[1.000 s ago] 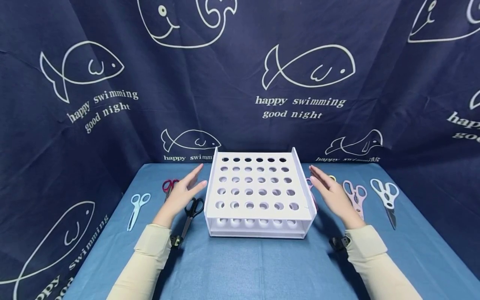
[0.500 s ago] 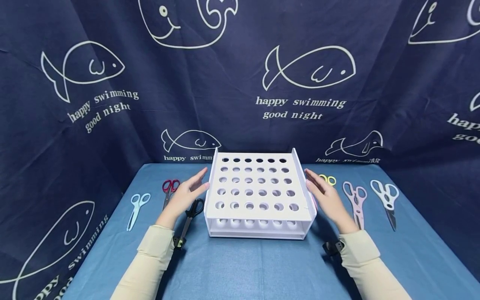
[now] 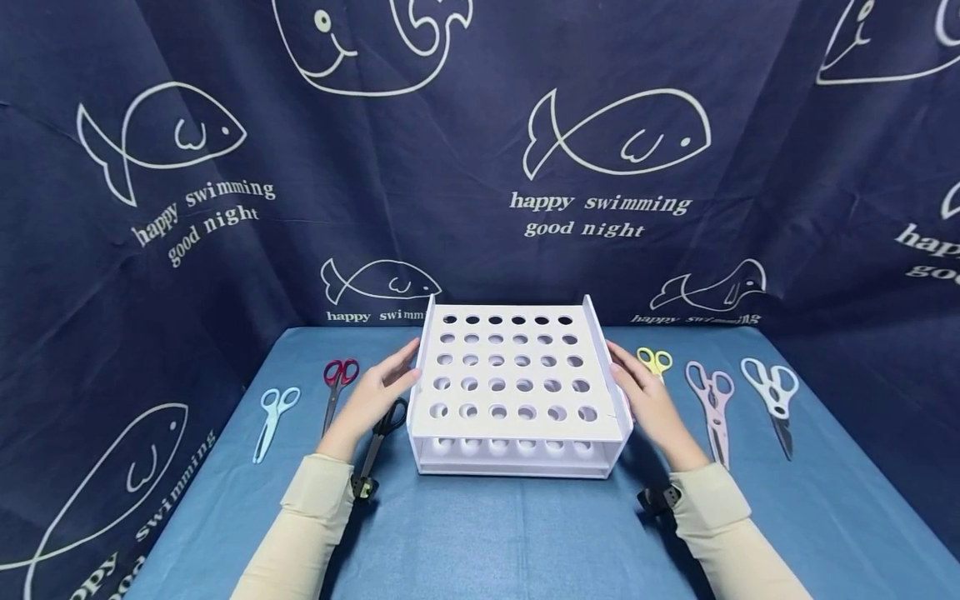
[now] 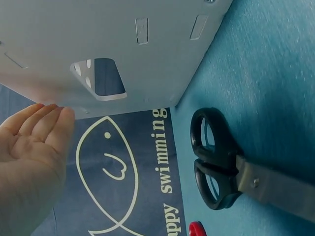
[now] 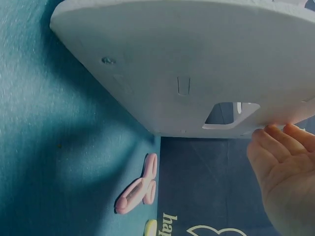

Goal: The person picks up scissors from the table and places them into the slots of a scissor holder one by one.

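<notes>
A white rack (image 3: 483,372) with rows of round holes in its top stands in the middle of the table. My left hand (image 3: 371,398) is at its left side, fingertips touching the side panel, fingers nearly straight. On the other side my right hand (image 3: 656,410) likewise puts its fingertips to the right panel. The left wrist view has the left hand (image 4: 32,167) beside the panel's lower edge in that picture, apart from a cut-out handle hole. In the right wrist view the right hand (image 5: 290,172) touches near a similar hole. Neither hand grips anything.
Left of the rack lie black scissors (image 4: 221,164), red scissors (image 3: 337,385) and light blue scissors (image 3: 273,408). To the right are pink scissors (image 5: 143,184), mostly hidden in the head view, yellow scissors (image 3: 657,367), lilac scissors (image 3: 709,404) and white scissors (image 3: 777,398). A navy curtain (image 3: 465,167) hangs behind.
Both hands have moved inward, from apart from the rack to touching its side panels. The right hand travelled farther, uncovering the yellow scissors. The rack has not moved.
</notes>
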Demonstrator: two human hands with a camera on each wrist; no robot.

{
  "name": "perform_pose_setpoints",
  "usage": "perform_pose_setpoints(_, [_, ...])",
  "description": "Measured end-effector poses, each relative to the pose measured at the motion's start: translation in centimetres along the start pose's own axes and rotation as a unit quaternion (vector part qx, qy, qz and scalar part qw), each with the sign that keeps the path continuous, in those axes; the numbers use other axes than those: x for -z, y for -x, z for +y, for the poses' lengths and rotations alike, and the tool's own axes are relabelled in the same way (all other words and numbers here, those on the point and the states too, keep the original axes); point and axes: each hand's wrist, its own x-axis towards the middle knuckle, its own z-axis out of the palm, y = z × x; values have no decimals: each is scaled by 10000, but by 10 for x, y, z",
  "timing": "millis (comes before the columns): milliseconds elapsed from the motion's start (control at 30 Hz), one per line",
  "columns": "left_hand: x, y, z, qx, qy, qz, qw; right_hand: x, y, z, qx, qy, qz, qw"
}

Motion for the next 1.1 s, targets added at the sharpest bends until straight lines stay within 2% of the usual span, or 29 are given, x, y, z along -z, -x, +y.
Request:
perform_pose_setpoints(133, [-2,0,-2,-119,210,-66,9997,-2,1,0,34,-58,59,10000])
perform_pose_setpoints(467, [-10,-3,-12,-282,1007,11,9945,-6,2,3,70,-407,163,9990])
perform_pose_setpoints(700, [-13,-4,-14,-411,1063,58,9935,-6,1,8,57,-406,199,9990])
perform_pose_setpoints(1100, [-14,-4,-12,-387,979,128,9944,-7,-2,6,-18,-289,246,9993])
